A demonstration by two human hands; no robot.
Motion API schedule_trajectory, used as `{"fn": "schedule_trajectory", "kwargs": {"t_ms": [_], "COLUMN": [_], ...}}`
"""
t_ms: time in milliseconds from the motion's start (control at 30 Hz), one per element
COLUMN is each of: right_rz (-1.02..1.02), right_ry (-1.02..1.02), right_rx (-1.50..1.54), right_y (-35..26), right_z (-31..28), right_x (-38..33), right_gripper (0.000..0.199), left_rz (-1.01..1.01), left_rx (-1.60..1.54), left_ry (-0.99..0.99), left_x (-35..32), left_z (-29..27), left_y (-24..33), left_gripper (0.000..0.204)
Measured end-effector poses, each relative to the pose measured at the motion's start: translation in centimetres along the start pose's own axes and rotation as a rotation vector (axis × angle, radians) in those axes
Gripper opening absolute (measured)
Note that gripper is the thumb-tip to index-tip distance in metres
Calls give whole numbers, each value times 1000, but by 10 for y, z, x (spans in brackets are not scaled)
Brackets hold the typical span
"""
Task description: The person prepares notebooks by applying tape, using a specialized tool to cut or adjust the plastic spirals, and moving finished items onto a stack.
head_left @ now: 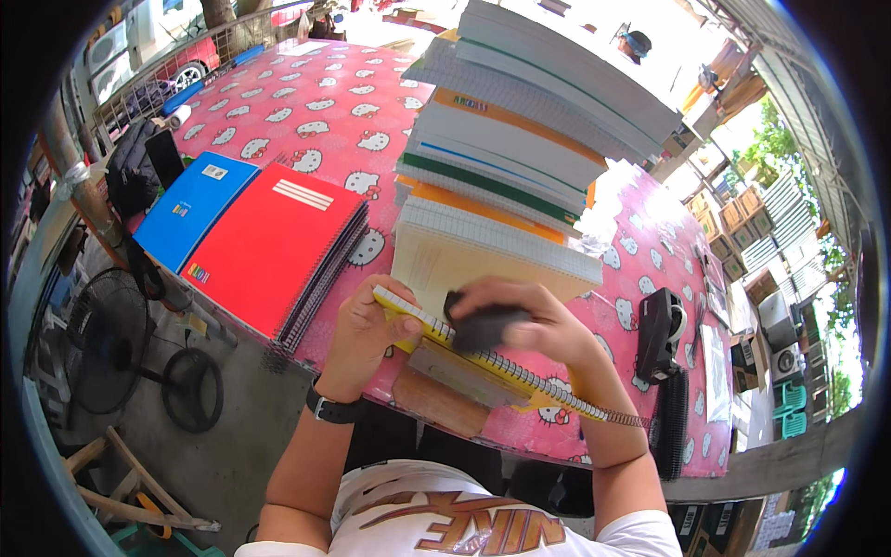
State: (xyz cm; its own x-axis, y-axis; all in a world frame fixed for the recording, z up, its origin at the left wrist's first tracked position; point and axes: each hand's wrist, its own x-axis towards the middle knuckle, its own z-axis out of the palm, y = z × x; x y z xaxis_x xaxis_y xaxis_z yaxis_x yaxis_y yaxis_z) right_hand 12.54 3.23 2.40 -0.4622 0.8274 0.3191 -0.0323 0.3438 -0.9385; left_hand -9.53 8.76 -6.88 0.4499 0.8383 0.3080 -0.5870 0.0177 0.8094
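Observation:
At the table's near edge, my left hand point(364, 327) pinches the left end of a yellow notebook point(399, 304), thumb on its edge. A metal spiral coil point(577, 406) runs along the notebook's edge, and its loose end sticks out to the right past my right forearm. My right hand point(543, 320) is curled around a dark, blurred object point(487, 329) that lies against the coil; its exact kind is unclear. Below the notebook sits a brown wooden block point(444, 401). Part of the notebook is hidden behind my right hand.
Just beyond my hands rises a tall stack of notebooks and paper blocks point(501, 209). Red spiral notebooks point(274, 246) and a blue one point(197, 209) lie left. A black tape dispenser point(659, 339) and a bundle of dark coils point(672, 422) are at right on the pink patterned tabletop point(278, 93).

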Motion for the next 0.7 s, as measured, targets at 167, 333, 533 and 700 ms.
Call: {"fn": "schedule_trajectory", "kwargs": {"t_ms": [167,333,533,700], "right_rz": [80,110,245,233], "right_ry": [39,81,96,8], "right_rx": [-189,-209,-304,-428], "right_y": [-1,2,14,10], "right_z": [2,-3,-6,4], "right_x": [9,15,19,33], "right_gripper": [55,56,54,61], "left_rz": [25,68,118,192], "left_rx": [-125,-168,-174,-177], "left_ry": [43,88,78,97], "left_x": [1,-1,-4,-3], "left_z": [6,1,3,-5], "left_y": [0,-3,-9,-17], "left_gripper": [28,29,38,37]}}
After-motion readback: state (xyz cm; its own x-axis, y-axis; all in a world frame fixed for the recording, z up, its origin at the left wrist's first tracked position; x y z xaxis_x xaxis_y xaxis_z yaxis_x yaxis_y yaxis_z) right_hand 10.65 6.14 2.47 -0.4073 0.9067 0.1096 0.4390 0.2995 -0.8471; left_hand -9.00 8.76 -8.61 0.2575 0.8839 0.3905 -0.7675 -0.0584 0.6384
